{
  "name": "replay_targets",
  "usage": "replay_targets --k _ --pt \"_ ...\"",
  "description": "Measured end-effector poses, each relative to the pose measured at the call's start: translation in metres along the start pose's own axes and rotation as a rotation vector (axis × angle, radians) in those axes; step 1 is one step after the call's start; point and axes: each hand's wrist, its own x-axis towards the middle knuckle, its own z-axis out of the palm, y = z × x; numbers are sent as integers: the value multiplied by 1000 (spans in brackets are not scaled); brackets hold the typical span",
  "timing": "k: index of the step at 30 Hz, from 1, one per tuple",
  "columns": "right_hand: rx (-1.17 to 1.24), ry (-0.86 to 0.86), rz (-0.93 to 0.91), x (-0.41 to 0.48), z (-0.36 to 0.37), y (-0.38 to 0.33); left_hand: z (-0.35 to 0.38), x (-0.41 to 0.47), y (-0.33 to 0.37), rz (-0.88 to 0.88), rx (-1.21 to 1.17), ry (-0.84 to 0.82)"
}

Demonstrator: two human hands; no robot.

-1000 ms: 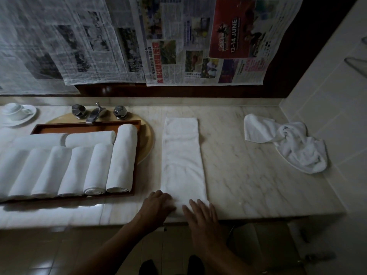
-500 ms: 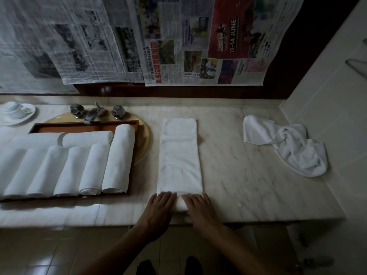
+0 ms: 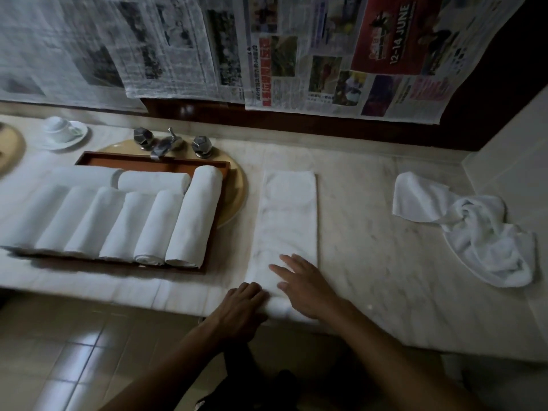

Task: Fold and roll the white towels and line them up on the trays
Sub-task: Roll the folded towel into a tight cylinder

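Note:
A white towel folded into a long strip (image 3: 287, 212) lies on the marble counter, its near end turned over into a small roll at the counter's front edge. My left hand (image 3: 241, 310) curls over the left end of that roll. My right hand (image 3: 302, 287) lies on the towel just beyond it with fingers spread flat. To the left, a brown wooden tray (image 3: 154, 162) holds several rolled white towels (image 3: 194, 216) lined up side by side, with two more lying crosswise behind them.
A crumpled white towel (image 3: 474, 226) lies at the counter's right, near the tiled side wall. A faucet with two knobs (image 3: 170, 142) stands behind the tray over a round tan basin (image 3: 234, 185). A cup on a saucer (image 3: 60, 130) is at the far left. Newspapers hang on the back wall.
The towel's near end has been rolled over a little. My right hand has moved forward onto the flat strip with fingers spread; my left hand stays curled on the roll. The camera view shifted left.

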Motion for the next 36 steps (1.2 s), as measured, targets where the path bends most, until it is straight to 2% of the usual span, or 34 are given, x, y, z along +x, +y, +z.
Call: replay_targets --k 2,8,13,21,24,27,29,32,36 --pt "-44 -74 11 29 -2 6 -2 5 -2 -9 10 -18" --pt "-130 -59 57 126 -33 28 -6 15 -10 -7 -2 -100" --pt "-102 -111 129 205 -69 45 0 20 -20 -5 -57 -128" --pt "-105 -75 169 270 -81 59 1 28 -34 19 -66 -121" --pt "22 -16 179 244 -76 49 -3 29 -33 0 -48 -148" --pt "314 156 162 166 -57 34 -8 28 -30 -22 -65 -142" --pt "408 301 126 99 -42 23 -13 25 -29 -28 -72 -137" --pt "366 447 86 4 -20 7 -16 20 -27 -33 -55 -134" --pt "196 336 -72 -66 25 4 -20 19 -23 -34 -36 -122"
